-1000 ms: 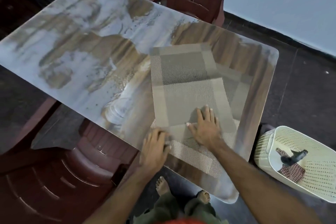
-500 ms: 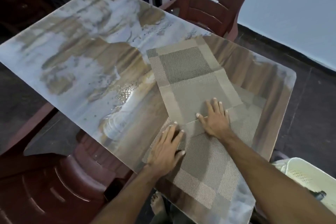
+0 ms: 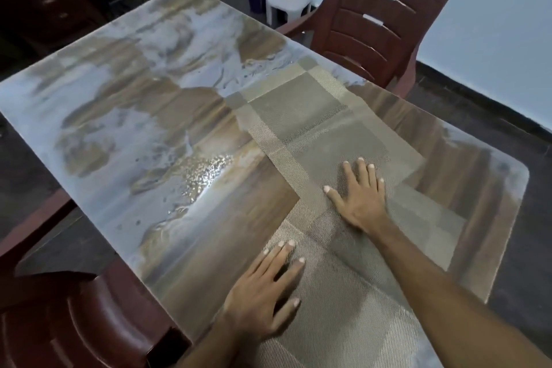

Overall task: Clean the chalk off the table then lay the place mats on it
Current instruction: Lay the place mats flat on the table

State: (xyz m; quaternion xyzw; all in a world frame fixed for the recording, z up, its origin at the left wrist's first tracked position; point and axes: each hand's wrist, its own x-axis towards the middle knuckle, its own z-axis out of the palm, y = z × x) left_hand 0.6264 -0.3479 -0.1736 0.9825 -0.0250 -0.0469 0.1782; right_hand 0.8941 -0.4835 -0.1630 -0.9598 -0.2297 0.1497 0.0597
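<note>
Mats (image 3: 322, 140) (overlapping) under both hands, left (image 3: 263, 293) and right (image 3: 360, 194), spread flat

A wooden table (image 3: 125, 134), streaked with wet whitish smears, carries overlapping woven place mats at its near right end. The right hand (image 3: 360, 197) lies flat, fingers spread, on the upper mat (image 3: 310, 128). The left hand (image 3: 263, 290) presses flat on the lower mat (image 3: 343, 308), nearer the table's front edge. A maroon plastic chair (image 3: 379, 18) stands behind the table.
</note>
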